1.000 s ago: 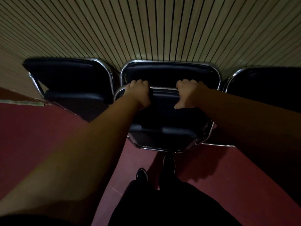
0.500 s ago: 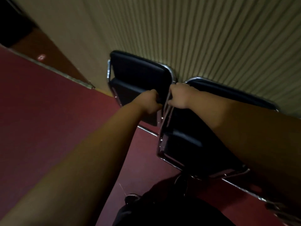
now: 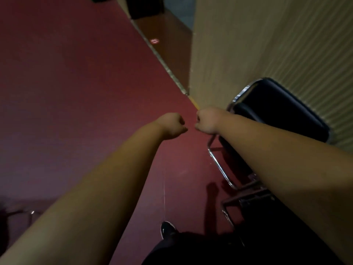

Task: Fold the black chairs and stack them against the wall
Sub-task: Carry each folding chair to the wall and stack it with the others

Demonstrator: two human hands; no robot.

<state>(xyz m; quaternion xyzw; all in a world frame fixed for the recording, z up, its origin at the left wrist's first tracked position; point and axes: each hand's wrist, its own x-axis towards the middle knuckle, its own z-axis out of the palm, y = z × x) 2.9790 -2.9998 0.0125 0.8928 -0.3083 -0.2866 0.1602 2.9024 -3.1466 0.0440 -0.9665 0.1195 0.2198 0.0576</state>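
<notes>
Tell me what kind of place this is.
Probably a hall or function room: dark red floor, ribbed wall panelling, and a black chair with a chrome frame against the wall.

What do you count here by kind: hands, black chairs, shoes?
Hands: 2, left hand and right hand
Black chairs: 1 plain black chair; the arm hides whether the chrome frame below is another
Shoes: 1 shoe
Total: 4
</notes>
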